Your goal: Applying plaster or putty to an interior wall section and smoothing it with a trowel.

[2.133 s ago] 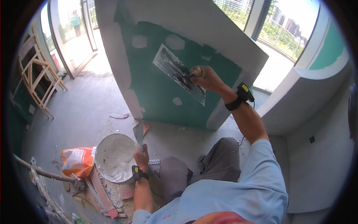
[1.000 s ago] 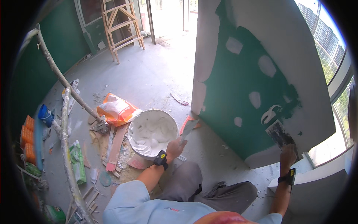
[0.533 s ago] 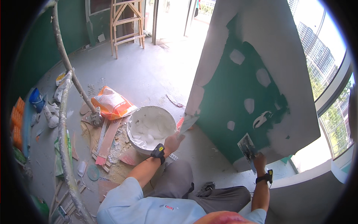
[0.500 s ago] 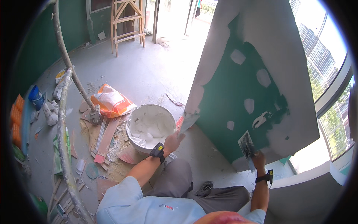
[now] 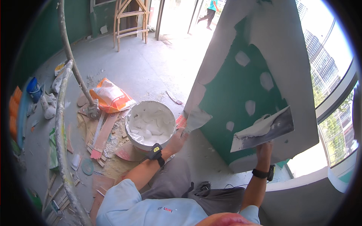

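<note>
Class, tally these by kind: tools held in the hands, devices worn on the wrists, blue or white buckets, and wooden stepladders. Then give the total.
Held tools: 2 (putty knife, left hand; trowel, right hand)
Wrist devices: 2 (left device, right device)
Buckets: 2 (white bucket, blue bucket)
Wooden stepladder: 1
Total: 7

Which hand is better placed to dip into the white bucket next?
Left, I'd say: the left hand is close beside the bucket, putty knife in grip. The right hand is farther off, by the green panel, holding a wide trowel bearing white paste.
</note>
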